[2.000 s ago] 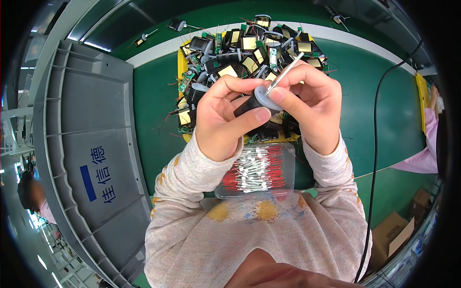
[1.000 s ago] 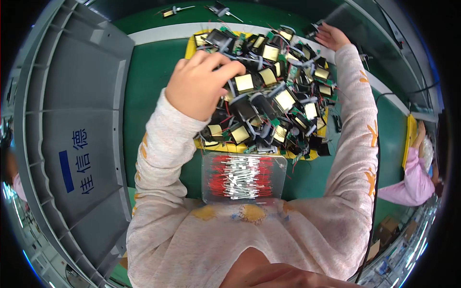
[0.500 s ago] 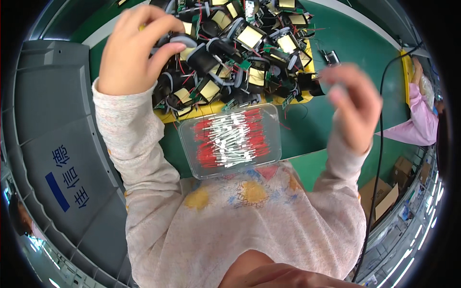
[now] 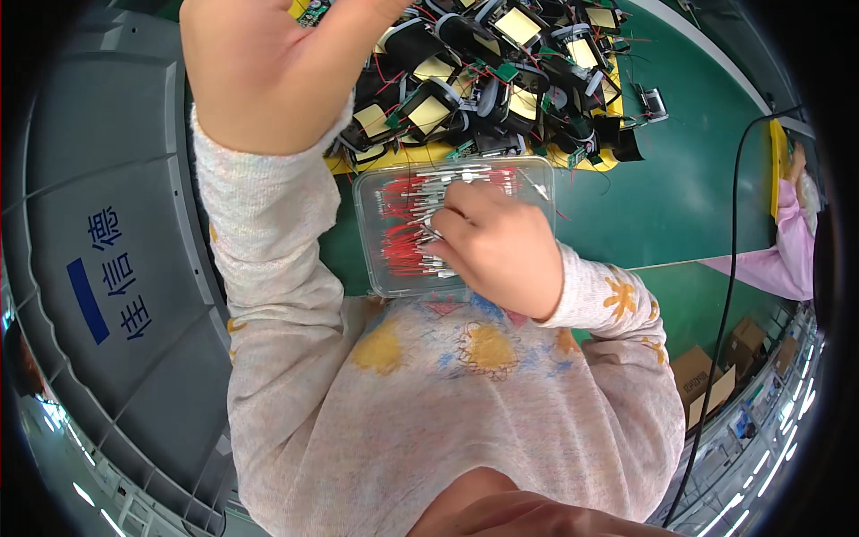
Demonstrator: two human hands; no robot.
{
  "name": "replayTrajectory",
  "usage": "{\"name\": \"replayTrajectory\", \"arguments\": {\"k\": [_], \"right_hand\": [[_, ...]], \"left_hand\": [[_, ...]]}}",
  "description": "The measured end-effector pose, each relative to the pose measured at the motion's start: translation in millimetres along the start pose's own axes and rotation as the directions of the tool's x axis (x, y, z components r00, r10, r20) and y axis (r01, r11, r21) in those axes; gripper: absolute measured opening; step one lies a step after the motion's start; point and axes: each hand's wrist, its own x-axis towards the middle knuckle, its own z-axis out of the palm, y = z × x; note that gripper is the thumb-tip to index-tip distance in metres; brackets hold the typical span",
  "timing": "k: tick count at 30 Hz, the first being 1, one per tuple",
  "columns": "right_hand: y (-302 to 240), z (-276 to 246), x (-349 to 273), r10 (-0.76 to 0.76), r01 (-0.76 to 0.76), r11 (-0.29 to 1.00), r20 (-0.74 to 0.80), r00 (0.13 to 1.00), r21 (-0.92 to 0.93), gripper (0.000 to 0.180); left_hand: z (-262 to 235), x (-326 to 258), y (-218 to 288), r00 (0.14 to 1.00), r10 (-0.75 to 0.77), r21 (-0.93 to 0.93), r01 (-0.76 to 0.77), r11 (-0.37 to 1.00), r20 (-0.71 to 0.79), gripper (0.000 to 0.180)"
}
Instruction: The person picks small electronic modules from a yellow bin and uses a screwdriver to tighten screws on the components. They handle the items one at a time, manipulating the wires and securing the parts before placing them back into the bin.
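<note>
The left hand (image 4: 259, 67) is raised high toward the top of the view, back facing the camera, its fingers cut off by the rim. Its forearm runs down in a pale knit sleeve. The right hand (image 4: 497, 246) sits lower and closer in, knuckles up, fingers curled downward, wrist bent inward.

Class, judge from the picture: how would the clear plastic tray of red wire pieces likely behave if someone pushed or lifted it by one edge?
The clear plastic tray looks thin-walled, so it would probably flex and feel light. On the smooth green table it would likely slide easily. The red wire pieces lie loose, so tilting could spill them; the right hand reaching in may steady it.
</note>
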Motion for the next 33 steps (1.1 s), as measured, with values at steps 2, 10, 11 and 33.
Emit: {"name": "replayTrajectory", "arguments": {"k": [2,10,11,33], "right_hand": [[-3,12,1,0.021,-0.020,0.996,0.010,1.000,-0.082,0.019],[1,-13,3,-0.124,0.157,0.965,-0.166,0.978,0.208,0.013],[1,-25,1,-0.155,0.196,0.936,-0.158,0.975,0.291,0.012],[46,-116,58,0.093,0.337,0.492,-0.433,0.897,0.803,0.013]], "left_hand": [[1,0,3,0.999,-0.047,-0.016,0.047,0.999,-0.011,0.030],[-2,5,28,0.983,-0.181,-0.138,0.184,0.973,0.035,0.034],[-3,4,28,0.972,-0.228,-0.214,0.233,0.949,0.051,0.034],[-27,18,20,0.867,-0.064,-0.223,0.197,0.955,0.493,0.044]]}}
